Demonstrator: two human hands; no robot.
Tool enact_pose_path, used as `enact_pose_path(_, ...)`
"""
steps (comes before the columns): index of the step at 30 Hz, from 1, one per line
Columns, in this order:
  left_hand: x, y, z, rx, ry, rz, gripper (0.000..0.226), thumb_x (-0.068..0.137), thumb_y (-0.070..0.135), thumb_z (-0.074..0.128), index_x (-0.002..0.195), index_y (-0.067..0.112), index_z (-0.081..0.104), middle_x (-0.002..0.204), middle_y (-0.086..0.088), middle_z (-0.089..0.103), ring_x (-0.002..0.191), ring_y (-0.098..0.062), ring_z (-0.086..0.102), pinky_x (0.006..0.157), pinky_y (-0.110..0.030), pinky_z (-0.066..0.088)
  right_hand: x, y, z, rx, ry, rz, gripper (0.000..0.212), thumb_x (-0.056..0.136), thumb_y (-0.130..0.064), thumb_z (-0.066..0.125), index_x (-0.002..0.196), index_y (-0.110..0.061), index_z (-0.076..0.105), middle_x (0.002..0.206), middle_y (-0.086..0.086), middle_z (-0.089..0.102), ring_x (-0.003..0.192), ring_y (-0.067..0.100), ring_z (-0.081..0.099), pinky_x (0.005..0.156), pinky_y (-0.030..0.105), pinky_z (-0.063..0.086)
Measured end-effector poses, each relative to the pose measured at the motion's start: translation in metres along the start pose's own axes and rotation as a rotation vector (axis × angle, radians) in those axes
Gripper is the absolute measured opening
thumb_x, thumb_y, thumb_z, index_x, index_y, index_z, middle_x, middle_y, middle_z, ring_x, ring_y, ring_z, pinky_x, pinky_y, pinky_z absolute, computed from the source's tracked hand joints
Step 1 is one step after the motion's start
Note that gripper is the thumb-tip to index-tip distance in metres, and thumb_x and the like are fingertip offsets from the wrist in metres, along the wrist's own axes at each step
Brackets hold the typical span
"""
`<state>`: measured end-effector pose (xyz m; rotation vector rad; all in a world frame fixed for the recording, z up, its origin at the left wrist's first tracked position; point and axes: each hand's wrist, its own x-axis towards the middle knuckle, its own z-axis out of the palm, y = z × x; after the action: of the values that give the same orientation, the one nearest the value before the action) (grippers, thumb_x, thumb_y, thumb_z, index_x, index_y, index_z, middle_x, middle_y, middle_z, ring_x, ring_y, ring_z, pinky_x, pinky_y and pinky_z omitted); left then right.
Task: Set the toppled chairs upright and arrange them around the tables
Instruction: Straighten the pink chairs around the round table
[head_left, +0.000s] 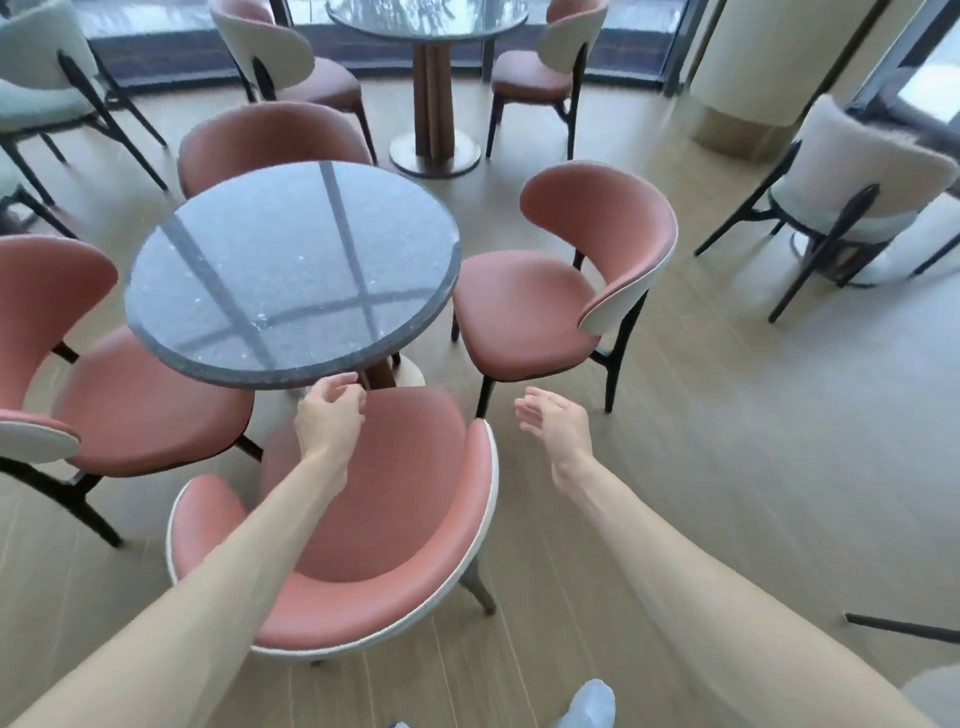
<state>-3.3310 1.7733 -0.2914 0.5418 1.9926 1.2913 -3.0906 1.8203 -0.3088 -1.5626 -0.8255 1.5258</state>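
A round dark stone table (291, 270) stands in the middle, ringed by several upright pink chairs. The nearest pink chair (410, 519) faces the table right below me. Others stand at the left (140, 400), the right (535, 317) and the far side (270, 135). My left hand (330, 413) hovers over the near chair's seat by the table edge, fingers loosely curled, holding nothing. My right hand (556, 421) hangs in the air to the right of that chair, fingers relaxed and empty.
A second round table (431, 21) with two pink-seated chairs (540, 78) stands at the back by the windows. Pale green chairs stand at the far left (41, 98) and right (841, 192). A round column (763, 62) rises back right. A dark chair leg (904, 626) lies at the lower right.
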Motion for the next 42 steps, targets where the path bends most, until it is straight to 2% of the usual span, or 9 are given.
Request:
enact_pose_path(3,-0.029,0.06,0.088,-0.087,-0.236,0.173,0.02,0.091,0.012,0.059,0.102,0.021,0.074,0.106,-0.005,0.073,0.091,-0.019,0.066,0.088,-0.036,0.056,0.026,-0.08,-0.054,0.129,-0.075,-0.2,0.018,0.095,-0.006,0.059,0.107,-0.012,0.07,0.106,0.011,0.076,0.1,0.025,0.072,0.093,0.032,0.055)
enact_pose_path(5,-0.051,0.096,0.144,-0.159,-0.303,0.267,0.02,0.09,0.011,0.06,0.099,0.021,0.074,0.103,-0.002,0.073,0.092,-0.018,0.066,0.083,-0.034,0.055,0.046,-0.127,-0.1,0.195,-0.104,-0.283,0.018,0.096,-0.005,0.056,0.107,-0.01,0.07,0.108,0.012,0.075,0.098,0.026,0.07,0.093,0.034,0.053)
enact_pose_path(8,-0.081,0.14,0.217,-0.272,-0.332,0.348,0.02,0.093,0.005,0.057,0.101,0.012,0.074,0.104,-0.007,0.073,0.093,-0.021,0.067,0.083,-0.036,0.056,0.071,-0.184,-0.162,0.25,-0.119,-0.36,0.021,0.099,-0.004,0.05,0.106,-0.008,0.07,0.114,0.019,0.073,0.1,0.029,0.069,0.096,0.04,0.052)
enact_pose_path(12,-0.106,0.178,0.293,-0.33,-0.365,0.395,0.02,0.097,0.006,0.055,0.101,0.01,0.074,0.104,-0.01,0.075,0.094,-0.024,0.07,0.082,-0.036,0.057,0.1,-0.235,-0.229,0.261,-0.109,-0.379,0.021,0.1,-0.003,0.048,0.106,-0.005,0.068,0.11,0.02,0.072,0.099,0.031,0.068,0.099,0.045,0.051)
enact_pose_path(18,-0.082,0.207,0.384,-0.33,-0.379,0.373,0.023,0.099,0.008,0.053,0.098,0.009,0.075,0.101,-0.009,0.076,0.096,-0.031,0.071,0.084,-0.041,0.056,0.168,-0.285,-0.287,0.219,-0.102,-0.406,0.025,0.1,-0.004,0.049,0.113,0.003,0.068,0.112,0.022,0.073,0.096,0.028,0.07,0.096,0.043,0.054)
enact_pose_path(23,-0.025,0.229,0.465,-0.376,-0.333,0.346,0.023,0.098,0.008,0.054,0.096,0.007,0.076,0.1,-0.012,0.076,0.095,-0.033,0.071,0.086,-0.046,0.056,0.262,-0.318,-0.299,0.174,-0.142,-0.392,0.024,0.1,-0.005,0.05,0.111,0.001,0.07,0.109,0.02,0.075,0.099,0.032,0.07,0.094,0.044,0.054)
enact_pose_path(28,0.034,0.266,0.565,-0.429,-0.284,0.276,0.023,0.098,0.008,0.053,0.098,0.008,0.075,0.102,-0.008,0.075,0.093,-0.023,0.069,0.085,-0.04,0.057,0.369,-0.358,-0.301,0.077,-0.182,-0.361,0.025,0.1,-0.007,0.05,0.105,-0.003,0.074,0.106,0.016,0.076,0.1,0.032,0.071,0.094,0.046,0.055)
enact_pose_path(35,0.104,0.322,0.67,-0.489,-0.159,0.28,0.023,0.099,0.007,0.051,0.101,0.009,0.074,0.107,-0.007,0.075,0.093,-0.018,0.068,0.085,-0.037,0.056,0.506,-0.434,-0.296,-0.008,-0.285,-0.354,0.024,0.1,-0.008,0.05,0.103,-0.006,0.074,0.102,0.013,0.077,0.097,0.028,0.073,0.086,0.037,0.058)
enact_pose_path(42,0.167,0.342,0.743,-0.488,0.088,0.24,0.022,0.097,0.004,0.051,0.1,0.006,0.073,0.103,-0.009,0.075,0.094,-0.023,0.068,0.083,-0.038,0.055,0.643,-0.485,-0.295,-0.075,-0.482,-0.336,0.023,0.1,-0.009,0.051,0.102,-0.008,0.075,0.103,0.01,0.078,0.101,0.027,0.072,0.091,0.04,0.056)
